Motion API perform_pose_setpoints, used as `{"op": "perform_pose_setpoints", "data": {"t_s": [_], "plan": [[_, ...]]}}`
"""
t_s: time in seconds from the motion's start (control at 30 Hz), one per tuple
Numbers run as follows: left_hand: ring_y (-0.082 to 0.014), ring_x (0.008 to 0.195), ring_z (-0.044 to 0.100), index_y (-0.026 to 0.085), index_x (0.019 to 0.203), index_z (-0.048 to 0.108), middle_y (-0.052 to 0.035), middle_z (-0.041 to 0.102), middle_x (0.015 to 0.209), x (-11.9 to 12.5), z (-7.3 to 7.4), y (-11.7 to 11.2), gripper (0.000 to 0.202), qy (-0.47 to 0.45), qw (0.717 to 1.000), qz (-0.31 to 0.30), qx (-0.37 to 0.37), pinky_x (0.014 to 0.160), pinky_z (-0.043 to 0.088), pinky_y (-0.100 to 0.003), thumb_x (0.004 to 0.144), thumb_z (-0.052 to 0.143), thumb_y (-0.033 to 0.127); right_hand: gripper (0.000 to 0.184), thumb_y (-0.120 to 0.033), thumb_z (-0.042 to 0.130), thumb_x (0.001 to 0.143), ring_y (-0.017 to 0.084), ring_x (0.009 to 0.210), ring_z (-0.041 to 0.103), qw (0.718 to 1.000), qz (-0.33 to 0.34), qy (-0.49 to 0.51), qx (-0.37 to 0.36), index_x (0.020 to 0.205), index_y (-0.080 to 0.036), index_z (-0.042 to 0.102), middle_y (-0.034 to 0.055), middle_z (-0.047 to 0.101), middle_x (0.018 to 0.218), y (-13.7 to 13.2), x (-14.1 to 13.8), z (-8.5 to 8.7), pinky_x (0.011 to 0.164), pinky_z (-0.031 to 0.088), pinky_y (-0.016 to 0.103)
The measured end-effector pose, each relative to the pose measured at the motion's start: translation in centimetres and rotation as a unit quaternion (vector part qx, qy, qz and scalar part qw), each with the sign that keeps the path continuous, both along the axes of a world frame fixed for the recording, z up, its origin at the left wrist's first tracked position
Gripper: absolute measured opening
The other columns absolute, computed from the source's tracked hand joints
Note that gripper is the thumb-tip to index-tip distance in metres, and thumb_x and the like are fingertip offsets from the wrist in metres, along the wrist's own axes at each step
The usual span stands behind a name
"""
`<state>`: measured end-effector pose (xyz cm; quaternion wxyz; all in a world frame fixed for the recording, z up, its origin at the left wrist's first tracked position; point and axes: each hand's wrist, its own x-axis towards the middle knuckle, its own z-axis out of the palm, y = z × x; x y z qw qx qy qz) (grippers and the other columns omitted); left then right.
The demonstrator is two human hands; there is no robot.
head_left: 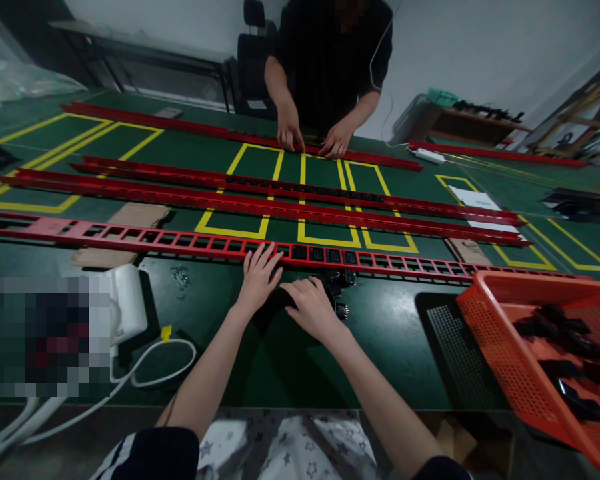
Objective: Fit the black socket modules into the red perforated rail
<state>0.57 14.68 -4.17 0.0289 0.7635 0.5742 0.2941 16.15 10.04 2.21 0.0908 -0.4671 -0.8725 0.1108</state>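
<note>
My left hand [259, 279] lies with its fingers spread on a long red slotted rail [200, 241], fingertips at its slots. Several black sockets [325, 255] sit side by side in the rail's openings, just right of those fingers. My right hand [313, 308] is over the table on the near side of the rail, fingers pointing left and slightly bent, thumb apart from them. Nothing shows plainly in its grasp; a dark shadow falls between the two hands. Loose black sockets [341, 310] with metal pins lie beside and partly behind the right hand.
More red rails [280, 208] cross the green table [380, 360]. An orange basket [500, 353] of black parts stands at right. White cables [155, 383] and a white device [130, 303] lie at left. A co-worker's hands [337, 137] touch the far rail.
</note>
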Motion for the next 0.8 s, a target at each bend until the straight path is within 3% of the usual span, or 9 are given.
{"op": "perform_pose_setpoints", "data": {"t_s": [0.27,0.47,0.63,0.8], "plan": [[-0.0244,0.137,0.03,0.023,0.127,0.052,-0.0075,0.043,0.142,0.0,0.1,-0.1,0.039,0.0,1.0,-0.002,0.0,0.113,0.018,-0.049,0.091,0.037,0.032,0.037,-0.015,0.061,0.078,0.025,0.103,0.056,1.0,-0.016,0.008,0.01,0.114,-0.02,0.054,0.0089,0.064,0.105,-0.4,-0.4,-0.8,0.1,0.037,0.049],[-0.0241,0.136,0.03,0.025,0.127,0.052,-0.0066,0.044,0.142,-0.1,-0.1,0.0,0.039,0.002,1.0,-0.002,0.006,0.113,0.018,-0.049,0.091,0.038,0.032,0.035,-0.015,0.059,0.079,0.025,0.101,0.057,0.999,-0.028,0.023,-0.006,0.113,-0.022,0.054,0.008,0.063,0.102,-0.4,-0.8,-0.4,0.101,0.036,0.051],[-0.0239,0.135,0.032,0.024,0.125,0.054,-0.0075,0.045,0.141,0.0,-0.5,0.2,0.038,0.003,1.0,0.007,0.018,0.113,0.019,-0.048,0.091,0.038,0.031,0.038,-0.019,0.061,0.078,0.021,0.098,0.058,0.994,-0.017,0.102,-0.044,0.115,-0.021,0.054,0.0061,0.063,0.1,0.0,-0.3,0.5,0.096,0.042,0.041],[-0.0247,0.136,0.031,0.022,0.127,0.052,-0.0088,0.044,0.141,-0.1,-0.3,0.0,0.039,0.007,1.0,-0.004,0.017,0.112,0.02,-0.05,0.091,0.038,0.032,0.037,-0.018,0.056,0.078,0.02,0.102,0.058,0.972,-0.074,0.219,-0.05,0.116,-0.022,0.055,0.0061,0.06,0.108,0.7,1.7,1.1,0.091,0.046,0.035]]}}
